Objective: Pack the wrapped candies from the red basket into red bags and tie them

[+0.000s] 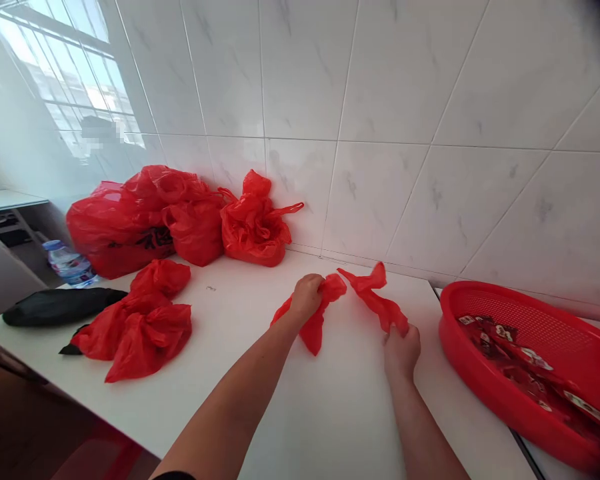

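Observation:
My left hand (307, 297) is closed around a crumpled red plastic bag (314, 330), whose loose ends stick out on both sides of the fist. To its right, my right hand (403, 345) grips the lower end of another red plastic bag (375, 300), twisted lengthwise and reaching up and left. The tips of the two bags come close together above the white table (350, 413); a narrow gap shows between them. Further left on the tabletop lies a loose heap of red plastic bags (145, 323).
Several filled red bags (195, 220) stand along the tiled wall. A water bottle (70, 265) and a black bag (60, 307) lie at the left. At the right, a red plastic basket (460, 373) holds dark red printed packets (525, 373).

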### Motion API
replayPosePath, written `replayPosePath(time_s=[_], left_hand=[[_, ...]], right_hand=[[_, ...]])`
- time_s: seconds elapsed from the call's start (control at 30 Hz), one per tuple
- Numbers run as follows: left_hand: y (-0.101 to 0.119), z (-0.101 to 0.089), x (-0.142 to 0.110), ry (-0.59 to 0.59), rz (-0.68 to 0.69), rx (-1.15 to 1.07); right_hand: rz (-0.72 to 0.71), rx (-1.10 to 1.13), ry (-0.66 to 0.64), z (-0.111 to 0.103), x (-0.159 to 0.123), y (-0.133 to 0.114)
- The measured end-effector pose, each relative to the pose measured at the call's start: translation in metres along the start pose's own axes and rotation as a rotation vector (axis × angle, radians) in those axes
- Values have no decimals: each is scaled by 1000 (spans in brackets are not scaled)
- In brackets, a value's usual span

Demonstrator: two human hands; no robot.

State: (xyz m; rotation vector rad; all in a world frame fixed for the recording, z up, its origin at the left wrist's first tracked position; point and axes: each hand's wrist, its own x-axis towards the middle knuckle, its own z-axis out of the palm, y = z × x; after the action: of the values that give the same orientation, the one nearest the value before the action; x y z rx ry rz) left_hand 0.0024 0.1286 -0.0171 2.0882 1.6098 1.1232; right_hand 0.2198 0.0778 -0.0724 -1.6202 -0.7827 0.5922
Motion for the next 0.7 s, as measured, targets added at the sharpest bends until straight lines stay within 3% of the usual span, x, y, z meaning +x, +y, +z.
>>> replayPosePath(time_s=[0.13, 0.27, 0.43, 0.57, 0.7], left_hand=[[13, 2, -7, -17, -48, 162], [26, 3, -46, -91, -23, 263], [11, 5, -85, -360, -193, 383], [-8, 16, -66, -340, -182, 365], [-2, 19, -39, -225, -75, 338]], right_hand=[[18, 111, 3, -1, 1, 4], [26, 230, -8, -2, -1, 3], [64, 386, -16, -2, -1, -1], [110, 537, -73, -6, 2, -4], [153, 699, -234, -13, 5, -7]])
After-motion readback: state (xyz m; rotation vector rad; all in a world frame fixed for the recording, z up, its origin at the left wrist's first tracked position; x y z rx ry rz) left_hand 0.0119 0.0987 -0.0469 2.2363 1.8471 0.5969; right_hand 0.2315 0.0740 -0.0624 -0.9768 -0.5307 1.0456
